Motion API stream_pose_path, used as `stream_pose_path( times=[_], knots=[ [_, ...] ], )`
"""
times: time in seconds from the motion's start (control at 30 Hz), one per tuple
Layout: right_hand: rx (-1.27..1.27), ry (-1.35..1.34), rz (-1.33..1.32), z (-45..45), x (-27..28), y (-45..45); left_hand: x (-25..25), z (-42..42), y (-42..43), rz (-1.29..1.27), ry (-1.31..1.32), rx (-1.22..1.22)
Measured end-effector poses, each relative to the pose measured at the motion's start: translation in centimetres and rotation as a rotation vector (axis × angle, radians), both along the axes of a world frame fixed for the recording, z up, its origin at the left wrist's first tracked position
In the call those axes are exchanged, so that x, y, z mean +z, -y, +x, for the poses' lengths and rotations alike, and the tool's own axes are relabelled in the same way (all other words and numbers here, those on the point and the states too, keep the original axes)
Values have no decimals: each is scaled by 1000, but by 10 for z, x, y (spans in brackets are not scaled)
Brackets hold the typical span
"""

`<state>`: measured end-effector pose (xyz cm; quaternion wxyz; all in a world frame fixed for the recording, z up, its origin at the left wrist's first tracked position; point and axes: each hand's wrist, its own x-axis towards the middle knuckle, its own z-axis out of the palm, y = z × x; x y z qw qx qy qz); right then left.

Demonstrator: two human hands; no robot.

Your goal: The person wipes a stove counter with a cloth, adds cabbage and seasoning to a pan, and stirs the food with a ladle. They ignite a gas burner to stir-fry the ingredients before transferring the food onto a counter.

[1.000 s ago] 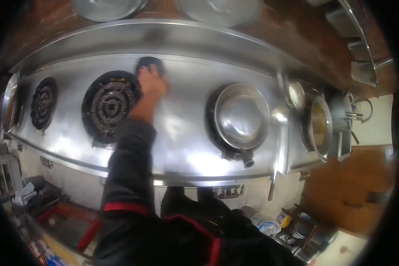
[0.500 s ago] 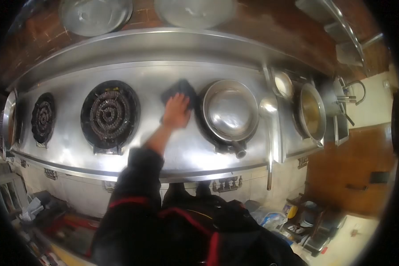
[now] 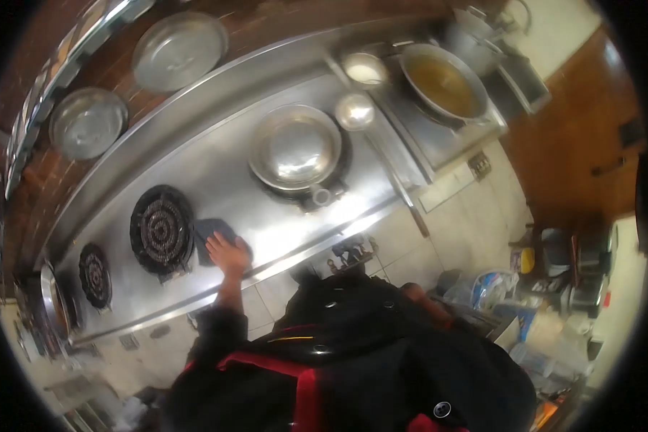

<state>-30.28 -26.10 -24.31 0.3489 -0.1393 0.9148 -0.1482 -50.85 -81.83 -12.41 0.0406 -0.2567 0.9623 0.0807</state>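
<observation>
A dark cloth (image 3: 216, 237) lies on the steel stove top (image 3: 227, 173), just right of the larger bare burner (image 3: 160, 230). Pressing flat on it is my left hand (image 3: 227, 255), its fingers stretched out and apart, near the front edge of the stove. Farther right, a wide metal pan (image 3: 294, 147) with a hollow handle rests on a burner. Only a blurred bit of what looks like my right hand (image 3: 426, 306) shows beside my dark jacket; its fingers are hidden.
A long-handled ladle (image 3: 356, 112) lies right of the pan, beside a small bowl of white contents (image 3: 365, 70). A large pot of brownish liquid (image 3: 445, 83) stands at the far right. Another burner (image 3: 95, 275) is at left. Round metal lids (image 3: 180, 52) sit behind the stove.
My left hand has slid the cloth leftward and toward the front edge, from beside the pan to beside the larger bare burner. The camera view has tilted and shifted.
</observation>
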Motion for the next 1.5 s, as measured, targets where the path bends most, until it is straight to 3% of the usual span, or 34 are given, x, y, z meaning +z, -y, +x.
stream_pose_path(
  times=[0.07, 0.17, 0.23, 0.27, 0.37, 0.4, 0.53, 0.6, 0.63, 0.67, 0.73, 0.8, 0.97, 1.13, 1.2, 1.23, 1.27, 1.33, 1.4, 1.47, 1.5],
  knots=[
    [59, 21, -28, 9, 1, -10, 6, 3, -50, -2, 123, 73],
    [89, -36, -14, 31, -27, -36, 13, 11, -125, -6, 183, -104],
    [86, 279, 84, 38, -51, -55, 23, 11, -163, 23, 202, -267],
    [94, 281, 76, 43, -52, -65, 22, 11, -174, 31, 208, -367],
    [-156, 309, -115, 39, -39, -91, 7, 18, -185, 90, 55, -578],
    [-206, 297, -138, 25, -26, -98, 7, 21, -184, 112, 10, -607],
    [-184, -3, -286, 3, -71, -127, 12, 40, -155, 230, -117, -690],
    [-800, 264, -573, -29, 1, -112, 8, 48, -138, 143, -61, -608],
    [-806, 258, -576, -36, -3, -110, 8, 51, -131, 137, -46, -571],
    [-976, 294, -654, -41, 15, -102, 9, 55, -124, 137, -50, -583],
    [-1325, 370, -831, -53, 84, -73, 7, 61, -118, 62, -49, -453],
    [-1423, 316, -867, -67, 121, -56, 0, 65, -115, 96, -36, -432],
    [-1230, -46, -775, -111, 123, -67, 5, 67, -129, 50, -58, -369],
    [-1168, 113, -906, -179, 114, -50, -2, 66, -138, -58, -140, -347],
    [-1082, 194, -979, -200, 104, -48, -6, 61, -141, 223, -278, -373],
    [-1087, 405, -1049, -209, 109, -44, 0, 58, -156, 225, -432, -337],
    [-1088, 624, -1107, -217, 119, -41, 11, 54, -176, 212, -424, -319],
    [-1046, 699, -1066, -232, 138, -44, 31, 40, -215, 329, -419, -55],
    [-783, 707, -1102, -244, 145, -57, 32, 27, -250, 325, -285, -187],
    [-753, 681, -1100, -257, 158, -80, 13, 21, -297, -74, -176, -321],
    [-735, 632, -1096, -261, 167, -91, 13, 16, -317, -80, -166, -312]
  ],
)
